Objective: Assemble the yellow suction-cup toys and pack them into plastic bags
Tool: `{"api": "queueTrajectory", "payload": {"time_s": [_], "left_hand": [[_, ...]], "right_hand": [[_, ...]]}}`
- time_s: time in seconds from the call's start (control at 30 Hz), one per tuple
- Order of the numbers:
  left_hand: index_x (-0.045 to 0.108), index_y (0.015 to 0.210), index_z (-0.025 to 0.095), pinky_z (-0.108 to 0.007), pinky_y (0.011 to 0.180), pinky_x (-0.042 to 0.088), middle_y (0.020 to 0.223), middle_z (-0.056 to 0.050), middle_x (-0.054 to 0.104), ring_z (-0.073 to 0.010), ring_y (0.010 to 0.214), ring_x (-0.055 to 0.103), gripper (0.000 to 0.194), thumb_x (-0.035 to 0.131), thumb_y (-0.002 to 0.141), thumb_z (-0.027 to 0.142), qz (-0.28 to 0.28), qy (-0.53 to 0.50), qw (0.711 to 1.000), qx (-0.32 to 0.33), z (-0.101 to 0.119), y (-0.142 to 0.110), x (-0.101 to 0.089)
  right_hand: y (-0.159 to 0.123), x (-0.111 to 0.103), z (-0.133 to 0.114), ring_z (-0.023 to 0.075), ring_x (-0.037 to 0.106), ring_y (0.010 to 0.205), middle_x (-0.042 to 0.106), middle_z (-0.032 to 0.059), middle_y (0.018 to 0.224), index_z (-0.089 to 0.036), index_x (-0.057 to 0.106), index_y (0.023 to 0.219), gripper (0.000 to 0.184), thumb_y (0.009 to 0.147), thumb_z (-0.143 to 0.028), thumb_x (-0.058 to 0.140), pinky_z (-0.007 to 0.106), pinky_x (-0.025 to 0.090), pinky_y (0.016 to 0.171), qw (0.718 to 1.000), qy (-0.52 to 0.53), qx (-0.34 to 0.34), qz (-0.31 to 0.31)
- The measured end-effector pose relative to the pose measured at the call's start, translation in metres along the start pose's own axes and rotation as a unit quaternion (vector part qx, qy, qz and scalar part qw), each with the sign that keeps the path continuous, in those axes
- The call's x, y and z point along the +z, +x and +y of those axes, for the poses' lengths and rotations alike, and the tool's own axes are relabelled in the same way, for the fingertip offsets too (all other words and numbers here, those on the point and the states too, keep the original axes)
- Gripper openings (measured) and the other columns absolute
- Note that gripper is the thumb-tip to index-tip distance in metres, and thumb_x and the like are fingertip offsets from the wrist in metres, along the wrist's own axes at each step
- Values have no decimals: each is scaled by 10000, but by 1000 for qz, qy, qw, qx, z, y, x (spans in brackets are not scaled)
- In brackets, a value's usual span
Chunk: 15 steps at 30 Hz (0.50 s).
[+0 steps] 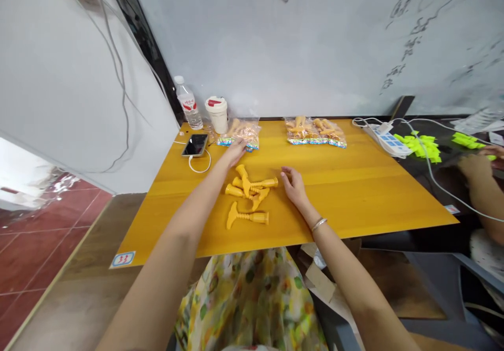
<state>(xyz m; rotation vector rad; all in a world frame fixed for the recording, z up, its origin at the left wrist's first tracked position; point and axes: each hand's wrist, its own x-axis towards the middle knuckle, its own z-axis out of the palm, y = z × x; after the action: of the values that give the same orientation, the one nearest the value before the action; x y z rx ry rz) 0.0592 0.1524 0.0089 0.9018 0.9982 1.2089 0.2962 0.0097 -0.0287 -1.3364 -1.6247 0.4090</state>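
A loose heap of yellow plastic T-shaped pieces (247,193) lies mid-table, the nearest piece (248,217) flat, its long axis crosswise and flared end pointing right. The right hand (294,187), open and empty, rests just beside the heap — the left hand (235,153), fingers loosely open, touches a clear bag of yellow parts (244,134) on the yellow wooden table (346,193).

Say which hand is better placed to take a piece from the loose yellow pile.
Right, probably: the right hand is free, just beside the loose yellow pieces, while the left hand is up at the plastic bag.
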Motion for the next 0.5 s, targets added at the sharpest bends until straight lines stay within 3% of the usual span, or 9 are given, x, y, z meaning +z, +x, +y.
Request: {"api": "queueTrajectory", "payload": {"time_s": [0.17, 0.3, 0.5], "left_hand": [[598, 960, 197, -286, 1032, 463, 1062, -53, 699, -118, 997, 669, 104, 642, 866, 188, -22, -10, 999, -32, 6, 26, 21], [593, 1033, 209, -311, 987, 494, 1079, -71, 701, -148, 950, 685, 180, 646, 892, 307, -12, 8, 999, -36, 18, 42, 28], [588, 1108, 216, -314, 799, 552, 1092, -99, 701, -150, 757, 686, 358, 617, 895, 502, -33, 111, 992, -39, 26, 37, 30]], "right_hand": [[1, 1, 0, 295, 623, 1089, 706, 154, 1154, -199, 639, 1119, 428, 952, -544, 448, 521, 473, 1008, 1000, -11, 0, 0], [1, 1, 0, 291, 626, 1083, 705, 148, 1160, -205, 636, 1124, 412, 959, -526, 437, 515, 477, 999, 1000, -21, 3, -7], [1, 2, 0, 286, 631, 1060, 710, 142, 1134, -205, 643, 1120, 410, 965, -520, 430, 513, 480, 991, 999, -33, 6, -14]]}}
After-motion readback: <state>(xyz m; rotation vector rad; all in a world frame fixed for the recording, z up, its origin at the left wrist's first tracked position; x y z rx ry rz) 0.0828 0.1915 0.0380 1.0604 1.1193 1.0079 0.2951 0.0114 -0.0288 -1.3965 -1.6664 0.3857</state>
